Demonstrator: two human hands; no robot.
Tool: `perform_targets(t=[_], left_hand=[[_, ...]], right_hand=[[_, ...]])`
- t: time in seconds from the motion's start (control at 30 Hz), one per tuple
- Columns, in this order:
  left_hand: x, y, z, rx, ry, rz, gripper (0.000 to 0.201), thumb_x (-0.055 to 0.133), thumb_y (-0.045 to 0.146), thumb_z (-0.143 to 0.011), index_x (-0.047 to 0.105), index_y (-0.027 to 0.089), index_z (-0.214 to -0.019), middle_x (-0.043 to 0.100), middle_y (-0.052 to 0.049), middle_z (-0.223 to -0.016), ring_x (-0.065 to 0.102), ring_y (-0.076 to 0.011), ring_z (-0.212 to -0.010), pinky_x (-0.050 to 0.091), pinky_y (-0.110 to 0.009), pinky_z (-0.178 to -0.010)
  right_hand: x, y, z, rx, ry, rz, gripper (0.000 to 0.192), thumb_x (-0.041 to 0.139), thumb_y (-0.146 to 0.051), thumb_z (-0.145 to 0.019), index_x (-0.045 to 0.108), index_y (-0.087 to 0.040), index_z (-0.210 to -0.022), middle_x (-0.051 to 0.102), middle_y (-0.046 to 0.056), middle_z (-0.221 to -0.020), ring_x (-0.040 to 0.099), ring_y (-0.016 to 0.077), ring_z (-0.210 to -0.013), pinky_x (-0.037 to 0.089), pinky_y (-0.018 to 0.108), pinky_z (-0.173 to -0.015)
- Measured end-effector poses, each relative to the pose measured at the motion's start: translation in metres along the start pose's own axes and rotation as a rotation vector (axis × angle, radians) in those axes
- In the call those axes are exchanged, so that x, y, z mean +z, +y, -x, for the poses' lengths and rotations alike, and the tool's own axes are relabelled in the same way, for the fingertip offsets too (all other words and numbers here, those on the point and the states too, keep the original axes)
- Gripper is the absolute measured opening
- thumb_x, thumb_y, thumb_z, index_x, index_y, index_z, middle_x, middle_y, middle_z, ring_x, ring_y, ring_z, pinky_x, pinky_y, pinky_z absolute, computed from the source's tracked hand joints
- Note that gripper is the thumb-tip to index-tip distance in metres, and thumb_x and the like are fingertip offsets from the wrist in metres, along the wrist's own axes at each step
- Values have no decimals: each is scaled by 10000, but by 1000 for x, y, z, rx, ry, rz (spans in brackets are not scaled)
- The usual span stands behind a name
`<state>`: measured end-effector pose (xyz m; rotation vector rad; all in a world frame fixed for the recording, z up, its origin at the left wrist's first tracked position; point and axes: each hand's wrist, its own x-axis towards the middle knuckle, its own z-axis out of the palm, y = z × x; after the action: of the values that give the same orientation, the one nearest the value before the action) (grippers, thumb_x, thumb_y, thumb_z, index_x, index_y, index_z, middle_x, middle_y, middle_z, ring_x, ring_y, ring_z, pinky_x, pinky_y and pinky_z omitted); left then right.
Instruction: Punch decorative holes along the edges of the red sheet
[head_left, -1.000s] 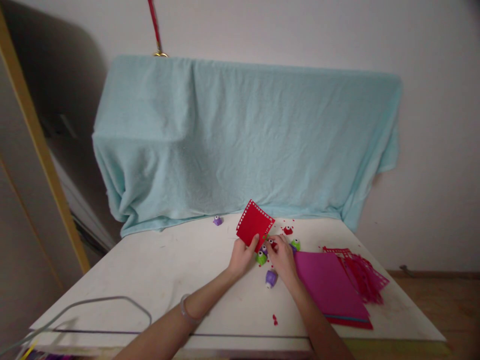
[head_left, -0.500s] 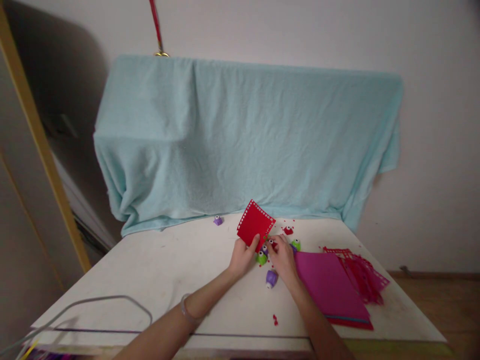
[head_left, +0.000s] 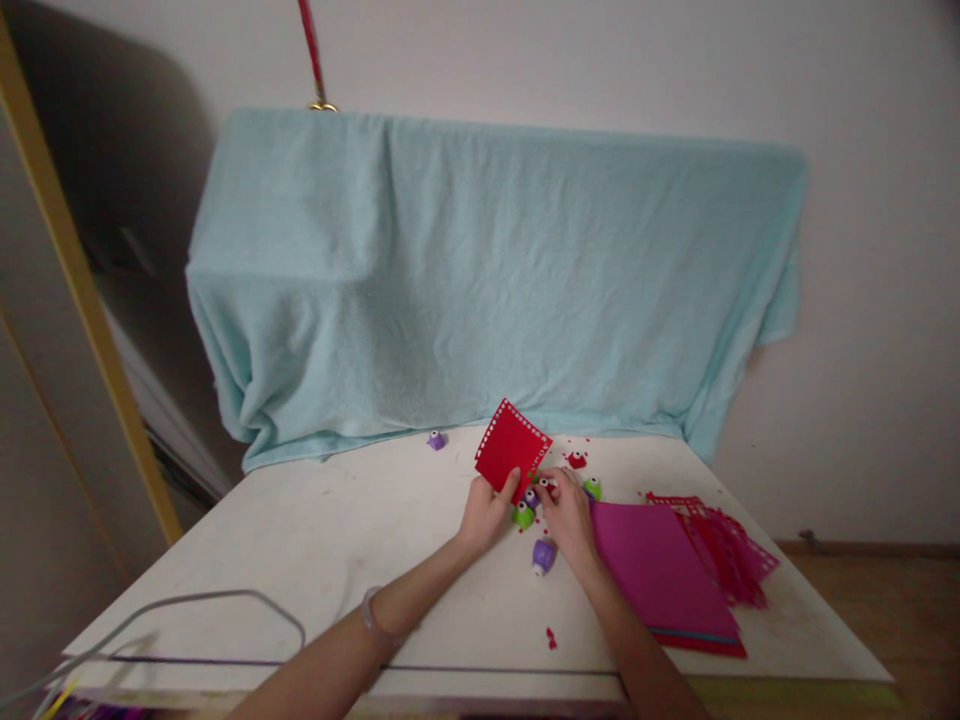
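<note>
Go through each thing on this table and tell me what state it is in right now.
Red square sheet: tilted up, edges punched with holes, pinched by left hand.
Right hand: pressing a small punch, mostly hidden.
Purple punch: loose on white table.
Magenta sheet stack: lying flat.
Red cut lacy sheets: piled, fringed.

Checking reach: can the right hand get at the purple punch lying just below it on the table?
Probably yes. The purple punch lies apart from the others on bare table, right beside the right hand, with nothing over it. But that hand's grip is busy on a small punch at the red sheet.
</note>
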<state>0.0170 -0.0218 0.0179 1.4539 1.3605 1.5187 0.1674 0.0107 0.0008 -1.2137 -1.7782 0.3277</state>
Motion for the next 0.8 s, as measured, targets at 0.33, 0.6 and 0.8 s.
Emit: perform_targets(t=[0.33,0.6,0.8], left_hand=[[3,2,4,46,-90,23,435,482,519,-892,682,133,-911,713,-65,-851,621,-184,-764,466,-257,-710],[-3,-12,-4,-142,120,169,572,396,655,-874,577,145,-690,535,-2,-533,478,-121,-487,365,-224,-466],[-2,-34,-18,-157,99,175,579,400,669,-860,561,152,-657,503,13,-472,463,-115,-420,347,-223,-429]], right_hand=[[-3,0,0,13,71,12,158,484,-154,-802,592,-190,-912,603,79,-925,581,211,-769,471,337,-710],[-5,-6,-1,-4,125,-13,147,489,-214,-856,616,-191,-924,605,66,-902,567,188,-709,456,317,-706],[-5,-7,-1,-43,112,-23,131,487,-220,-873,610,-192,-907,608,60,-900,569,185,-728,454,308,-704]])
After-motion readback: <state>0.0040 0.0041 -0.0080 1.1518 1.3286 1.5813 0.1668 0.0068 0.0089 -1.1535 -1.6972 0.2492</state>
